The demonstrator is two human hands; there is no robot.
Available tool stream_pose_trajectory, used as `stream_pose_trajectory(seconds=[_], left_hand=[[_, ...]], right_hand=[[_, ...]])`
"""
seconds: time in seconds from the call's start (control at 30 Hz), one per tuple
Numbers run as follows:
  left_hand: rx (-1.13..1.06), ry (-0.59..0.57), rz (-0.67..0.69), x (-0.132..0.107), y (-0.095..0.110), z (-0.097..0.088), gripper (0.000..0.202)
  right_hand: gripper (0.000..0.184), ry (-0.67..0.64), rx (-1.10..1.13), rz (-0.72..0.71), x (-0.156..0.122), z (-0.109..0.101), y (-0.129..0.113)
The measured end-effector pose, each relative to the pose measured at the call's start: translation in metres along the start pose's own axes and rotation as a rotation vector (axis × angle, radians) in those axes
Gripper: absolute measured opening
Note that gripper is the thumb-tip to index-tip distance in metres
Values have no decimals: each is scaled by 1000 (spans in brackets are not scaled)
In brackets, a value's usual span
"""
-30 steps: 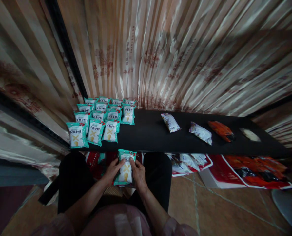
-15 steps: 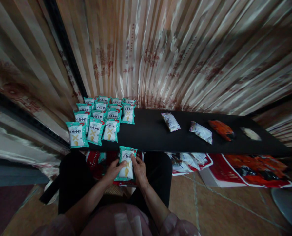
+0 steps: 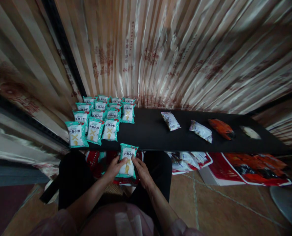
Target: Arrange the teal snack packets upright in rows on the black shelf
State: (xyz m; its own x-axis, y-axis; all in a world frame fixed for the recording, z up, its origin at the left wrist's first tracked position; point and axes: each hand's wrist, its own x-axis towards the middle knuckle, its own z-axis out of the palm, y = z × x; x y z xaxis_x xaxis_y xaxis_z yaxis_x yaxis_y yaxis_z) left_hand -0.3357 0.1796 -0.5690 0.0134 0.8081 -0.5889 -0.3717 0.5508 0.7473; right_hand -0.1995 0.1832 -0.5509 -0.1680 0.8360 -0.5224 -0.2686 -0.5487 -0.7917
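Observation:
I hold a teal and white snack packet [image 3: 127,160] with both hands, upright above my lap, its top edge at the near rim of the black board [image 3: 155,134]. My left hand [image 3: 114,167] grips its left side and my right hand [image 3: 140,168] its right side, fingers closed on it. Several matching teal packets [image 3: 100,119] lie in overlapping rows on the board's left end.
Further right on the board lie two white wrapped snacks [image 3: 170,121], an orange packet [image 3: 221,128] and a pale one [image 3: 250,132]. Red bags with more packets [image 3: 190,160] sit on the tiled floor under the board. A striped curtain [image 3: 175,55] hangs behind.
Both hands have lifted the teal packet slightly forward, from my lap toward the board's near edge. The packets on the board have not moved.

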Motion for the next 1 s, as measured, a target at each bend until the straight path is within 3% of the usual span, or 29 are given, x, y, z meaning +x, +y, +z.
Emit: stream_pose_trajectory(seconds=[0.13,0.3,0.43,1.0], left_hand=[[18,-3,7,0,0,0,49],[31,-3,24,1,-2,1,53],[48,4,25,4,-7,1,56],[122,-43,2,-3,-4,-1,58]], right_hand=[[49,-109,-15,58,-7,-9,-3],[54,-199,41,14,-12,-19,4],[60,-171,45,1,-11,-22,8],[49,-124,-129,-15,-15,-19,8]])
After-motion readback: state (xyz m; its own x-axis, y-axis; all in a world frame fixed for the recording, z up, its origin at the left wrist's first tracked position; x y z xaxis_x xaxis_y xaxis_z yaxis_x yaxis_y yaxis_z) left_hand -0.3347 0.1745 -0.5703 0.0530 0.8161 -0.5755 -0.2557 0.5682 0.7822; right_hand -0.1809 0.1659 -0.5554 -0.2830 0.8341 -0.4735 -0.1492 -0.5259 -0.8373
